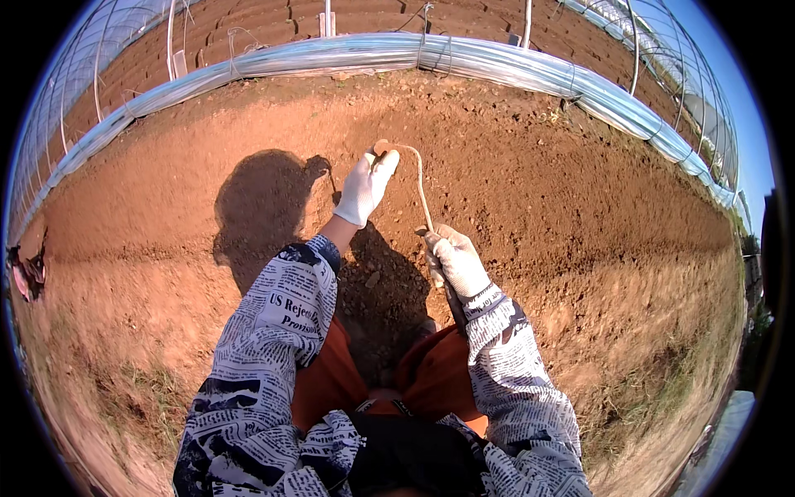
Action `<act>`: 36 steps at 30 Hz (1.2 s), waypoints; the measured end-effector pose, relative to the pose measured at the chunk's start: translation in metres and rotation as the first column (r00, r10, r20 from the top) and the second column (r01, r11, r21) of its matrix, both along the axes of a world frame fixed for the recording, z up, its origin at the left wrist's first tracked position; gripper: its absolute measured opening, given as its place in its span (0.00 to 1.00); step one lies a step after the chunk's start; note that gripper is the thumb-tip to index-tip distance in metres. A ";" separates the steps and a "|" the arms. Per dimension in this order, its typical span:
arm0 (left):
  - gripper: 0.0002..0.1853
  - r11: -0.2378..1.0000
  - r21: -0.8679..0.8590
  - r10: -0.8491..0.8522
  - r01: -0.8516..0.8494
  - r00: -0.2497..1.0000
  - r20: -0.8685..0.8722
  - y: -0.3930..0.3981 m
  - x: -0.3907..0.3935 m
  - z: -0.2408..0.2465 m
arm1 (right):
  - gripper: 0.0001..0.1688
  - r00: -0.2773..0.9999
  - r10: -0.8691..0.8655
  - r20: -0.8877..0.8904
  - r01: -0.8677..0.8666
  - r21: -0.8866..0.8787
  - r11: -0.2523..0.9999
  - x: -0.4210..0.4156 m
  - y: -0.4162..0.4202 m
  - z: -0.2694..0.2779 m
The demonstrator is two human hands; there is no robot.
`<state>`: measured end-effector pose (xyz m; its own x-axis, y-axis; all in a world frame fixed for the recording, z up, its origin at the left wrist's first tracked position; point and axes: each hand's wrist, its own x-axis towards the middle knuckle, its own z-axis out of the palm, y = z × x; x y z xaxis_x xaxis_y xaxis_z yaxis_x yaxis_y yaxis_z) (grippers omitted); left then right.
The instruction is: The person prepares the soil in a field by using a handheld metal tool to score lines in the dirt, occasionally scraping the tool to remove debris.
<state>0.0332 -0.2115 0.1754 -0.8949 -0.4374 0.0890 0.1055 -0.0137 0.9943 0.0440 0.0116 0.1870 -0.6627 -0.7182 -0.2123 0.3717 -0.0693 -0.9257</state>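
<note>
A hand hoe with a curved metal neck (pixel 421 180) spans the gap between my hands, its small blade (pixel 382 146) up at the left end. My left hand (pixel 369 183), in a white knit glove, has its fingers and thumb on that blade. The hoe's handle is in the closed fist of my right hand (pixel 456 258), which wears a soil-stained glove; the handle's lower part runs back beside my right sleeve. Both hands are above loose reddish-brown soil (pixel 497 186).
Rolled clear plastic sheeting (pixel 372 53), tied with cords, crosses in front, with metal hoop poles (pixel 527 25) of a greenhouse frame behind it. Dry grass (pixel 646 397) grows at the lower right. A dark and pink object (pixel 28 273) lies at the far left.
</note>
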 end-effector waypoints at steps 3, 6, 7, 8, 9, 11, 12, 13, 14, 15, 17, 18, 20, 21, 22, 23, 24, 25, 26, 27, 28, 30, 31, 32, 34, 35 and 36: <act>0.24 0.997 0.066 0.023 -0.026 0.999 0.046 -0.013 -0.008 -0.012 | 0.17 0.998 0.066 -0.022 -0.068 -0.124 0.990 0.009 -0.003 -0.010; 0.23 0.963 0.259 -0.062 0.078 0.996 -0.070 -0.013 -0.011 -0.015 | 0.20 0.997 0.051 -0.058 -0.056 -0.084 0.995 0.015 -0.007 -0.013; 0.22 0.936 0.342 -0.064 0.083 0.996 -0.068 -0.008 -0.011 -0.013 | 0.19 0.998 0.048 -0.051 -0.051 -0.062 0.997 0.016 -0.008 -0.013; 0.21 0.937 0.344 -0.060 0.070 0.997 -0.039 -0.007 -0.010 -0.014 | 0.19 0.998 0.044 -0.045 -0.046 -0.041 0.998 0.017 -0.008 -0.012; 0.21 0.938 0.339 -0.058 0.068 0.998 -0.040 -0.007 -0.010 -0.015 | 0.18 0.998 0.040 -0.039 -0.041 -0.022 0.999 0.018 -0.009 -0.010; 0.20 0.942 0.329 -0.055 0.066 0.998 -0.041 -0.008 -0.007 -0.018 | 0.14 0.999 0.031 -0.037 -0.031 -0.001 1.000 0.021 -0.011 -0.008; 0.16 0.935 0.348 -0.055 0.069 0.997 -0.052 -0.009 -0.007 -0.019 | 0.13 0.999 0.025 -0.034 -0.025 0.004 1.000 0.021 -0.011 -0.006; 0.15 0.926 0.361 -0.069 0.108 0.990 -0.120 -0.010 -0.008 -0.024 | 0.13 0.999 0.019 -0.030 -0.019 0.009 1.000 0.021 -0.012 -0.003; 0.14 0.916 0.372 -0.082 0.148 0.979 -0.187 -0.011 -0.010 -0.031 | 0.16 1.000 0.021 -0.011 -0.021 0.038 0.999 0.020 -0.011 0.000; 0.13 0.906 0.379 -0.097 0.190 0.963 -0.251 -0.008 -0.009 -0.030 | 0.17 0.999 0.019 -0.046 -0.018 0.034 0.999 0.018 -0.010 -0.002; 0.13 0.974 0.203 -0.097 0.099 0.995 -0.024 -0.006 -0.007 -0.027 | 0.18 0.993 0.015 -0.116 -0.012 0.027 1.000 0.015 -0.007 -0.007; 0.12 0.993 0.101 -0.076 0.066 0.993 0.090 -0.005 -0.003 -0.019 | 0.16 0.995 -0.007 -0.104 0.015 0.083 0.996 0.016 -0.008 -0.003; 0.14 0.981 0.191 -0.043 0.025 0.995 0.092 -0.004 -0.001 -0.017 | 0.14 0.993 -0.023 -0.116 0.037 0.121 0.992 0.015 -0.009 0.001; 0.16 0.923 0.385 -0.025 0.030 1.000 -0.019 -0.004 -0.005 -0.020 | 0.14 0.991 -0.035 -0.126 0.053 0.144 0.988 0.014 -0.007 0.001; 0.19 0.826 0.561 0.016 0.056 0.992 -0.122 -0.004 -0.008 -0.023 | 0.12 0.993 -0.029 -0.111 0.043 0.134 0.990 0.013 -0.005 -0.001; 0.18 0.933 0.359 0.005 0.038 0.993 -0.119 -0.006 -0.009 -0.026 | 0.12 0.994 -0.023 -0.105 0.035 0.111 0.993 0.013 -0.003 -0.002; 0.17 0.990 0.141 -0.011 0.027 0.993 -0.118 -0.010 -0.011 -0.029 | 0.12 0.994 -0.022 -0.103 0.032 0.092 0.995 0.012 0.000 0.000; 0.16 0.996 -0.094 -0.011 0.001 0.994 -0.112 -0.020 -0.008 -0.031 | 0.12 0.995 -0.007 -0.098 0.014 0.063 0.998 0.013 -0.001 0.003; 0.18 0.984 -0.176 -0.016 -0.016 0.984 -0.179 -0.033 -0.010 -0.041 | 0.12 0.996 0.000 -0.087 0.007 0.070 0.998 0.015 -0.003 0.005; 0.18 0.959 -0.281 0.000 -0.024 0.996 -0.086 -0.028 -0.006 -0.031 | 0.12 0.997 -0.006 -0.076 0.013 0.087 0.996 0.013 0.000 0.005; 0.18 0.924 -0.381 0.020 -0.017 1.000 0.004 -0.017 0.002 -0.008 | 0.12 0.998 -0.017 -0.066 0.024 0.106 0.994 0.011 0.005 0.004; 0.18 0.858 -0.514 0.064 0.023 0.987 0.150 -0.008 0.018 0.022 | 0.11 0.992 -0.011 -0.123 0.032 0.171 0.985 0.007 0.008 -0.001; 0.19 0.838 -0.543 0.072 0.052 0.976 0.206 -0.006 0.023 0.032 | 0.11 0.988 -0.006 -0.154 0.037 0.202 0.979 0.005 0.009 -0.002; 0.19 0.818 -0.570 0.082 0.084 0.962 0.261 -0.005 0.026 0.036 | 0.11 0.984 0.000 -0.177 0.045 0.247 0.968 0.004 0.010 -0.005; 0.20 0.762 -0.643 0.040 0.077 0.985 0.166 -0.010 0.026 0.022 | 0.12 0.973 0.013 -0.232 0.067 0.332 0.941 0.003 0.011 -0.007; 0.21 0.731 -0.679 0.019 0.069 0.992 0.121 -0.015 0.025 0.015 | 0.13 0.963 0.018 -0.267 0.074 0.331 0.941 0.002 0.011 -0.009; 0.23 0.736 -0.665 -0.026 0.126 0.987 0.159 -0.018 0.026 0.018 | 0.14 0.954 0.026 -0.299 0.079 0.332 0.940 0.001 0.012 -0.012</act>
